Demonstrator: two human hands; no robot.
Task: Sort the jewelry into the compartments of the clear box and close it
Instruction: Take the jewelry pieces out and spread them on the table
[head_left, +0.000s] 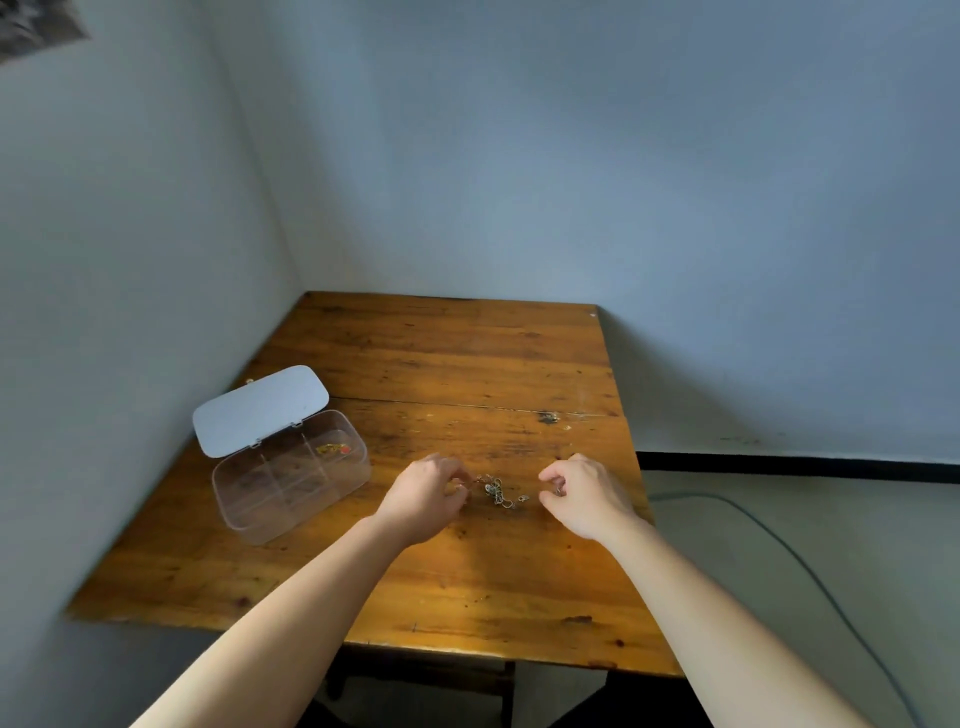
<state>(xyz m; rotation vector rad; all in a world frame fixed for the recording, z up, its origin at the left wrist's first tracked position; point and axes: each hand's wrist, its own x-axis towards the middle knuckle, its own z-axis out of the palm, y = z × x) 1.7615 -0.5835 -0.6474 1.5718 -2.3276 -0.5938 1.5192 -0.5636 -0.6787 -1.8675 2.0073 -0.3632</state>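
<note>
A small tangle of silver chain jewelry (496, 491) lies on the wooden table (467, 353) between my hands. My left hand (428, 493) rests just left of the tangle, its fingertips pinched on the chain's left end. To the right of the tangle, my right hand (582, 493) has its fingers curled around a small silver piece (559, 488). The clear box (244, 512) stands at the table's left with its white lid (260, 408) swung open toward the back. A gold and orange piece (332, 449) lies in its far right compartment; the other compartments look empty.
The table is pushed into a corner, with walls close behind and on the left. Its right edge is near my right hand. Beyond that edge a grey cable (810, 566) runs across the floor.
</note>
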